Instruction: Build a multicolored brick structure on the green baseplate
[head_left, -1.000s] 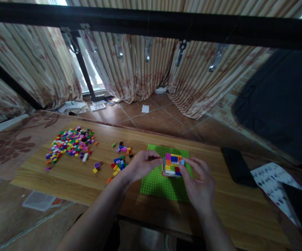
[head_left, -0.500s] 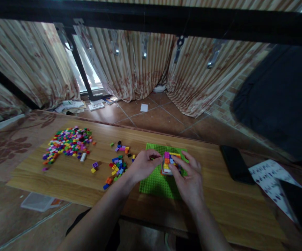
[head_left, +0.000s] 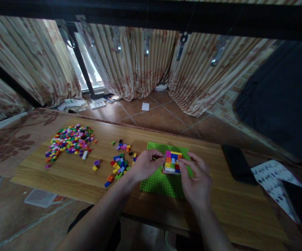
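A many-coloured brick block [head_left: 171, 162] stands on a green studded baseplate [head_left: 156, 183] near the middle of the wooden table [head_left: 69, 177]. My left hand [head_left: 145, 165] is curled, its fingertips pinched against the block's left side. My right hand [head_left: 196, 181] closes on the block from the right, with fingertips on its top and front edge. A small scatter of loose bricks [head_left: 119, 164] lies just left of my left hand.
A large heap of loose coloured bricks [head_left: 68, 141] lies at the table's far left. A black phone [head_left: 238, 164] and a printed sheet [head_left: 273, 183] lie on the right. Beyond the table are tiled floor, curtains and a dark metal frame.
My right hand shifted from the block's right side over its top and front, then drew back slightly to the right. The left hand stayed at the block's left side.
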A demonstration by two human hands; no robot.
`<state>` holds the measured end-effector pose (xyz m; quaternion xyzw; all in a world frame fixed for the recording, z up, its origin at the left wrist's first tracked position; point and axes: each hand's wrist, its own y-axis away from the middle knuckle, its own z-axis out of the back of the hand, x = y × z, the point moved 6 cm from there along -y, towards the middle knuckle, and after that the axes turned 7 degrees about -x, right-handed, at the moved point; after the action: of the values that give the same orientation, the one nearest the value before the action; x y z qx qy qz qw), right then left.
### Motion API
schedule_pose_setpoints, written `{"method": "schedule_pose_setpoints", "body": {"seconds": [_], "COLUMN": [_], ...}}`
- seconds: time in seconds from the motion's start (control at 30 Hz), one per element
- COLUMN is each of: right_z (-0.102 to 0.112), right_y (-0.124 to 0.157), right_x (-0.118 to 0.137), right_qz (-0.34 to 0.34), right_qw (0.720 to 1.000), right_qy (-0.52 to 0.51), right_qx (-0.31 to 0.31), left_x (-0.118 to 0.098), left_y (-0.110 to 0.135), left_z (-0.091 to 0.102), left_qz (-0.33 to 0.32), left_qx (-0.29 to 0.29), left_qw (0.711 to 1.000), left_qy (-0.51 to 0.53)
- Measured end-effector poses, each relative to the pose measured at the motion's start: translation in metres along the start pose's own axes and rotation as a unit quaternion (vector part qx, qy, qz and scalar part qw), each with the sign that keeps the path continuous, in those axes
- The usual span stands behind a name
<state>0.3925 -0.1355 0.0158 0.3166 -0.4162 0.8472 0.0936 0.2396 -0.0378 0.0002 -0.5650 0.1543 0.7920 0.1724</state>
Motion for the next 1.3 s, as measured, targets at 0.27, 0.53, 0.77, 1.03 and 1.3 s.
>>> {"method": "schedule_pose_setpoints", "body": {"seconds": [0.27, 0.53, 0.77, 1.03, 1.3], "right_z": [-0.006, -0.011, -0.015, -0.020, -0.022], "right_y": [0.003, 0.003, 0.001, 0.003, 0.001], "right_x": [0.011, 0.005, 0.001, -0.010, -0.013], "right_qz": [0.025, -0.019, -0.069, -0.142, -0.183], "right_qw": [0.999, 1.000, 0.997, 0.986, 0.979], "right_qy": [0.029, 0.000, -0.031, -0.086, -0.087], "right_qx": [0.018, 0.006, 0.008, 0.004, 0.018], "left_x": [0.000, -0.001, 0.000, -0.003, -0.001], "left_y": [0.000, 0.001, 0.001, 0.003, 0.001], "left_z": [-0.001, -0.002, -0.002, -0.001, 0.001], "left_qz": [-0.005, -0.002, -0.005, 0.000, -0.010], "left_qx": [0.003, 0.000, 0.007, 0.005, 0.003], "left_qw": [1.000, 1.000, 1.000, 1.000, 1.000], "left_qy": [0.009, 0.004, 0.007, 0.007, -0.004]}}
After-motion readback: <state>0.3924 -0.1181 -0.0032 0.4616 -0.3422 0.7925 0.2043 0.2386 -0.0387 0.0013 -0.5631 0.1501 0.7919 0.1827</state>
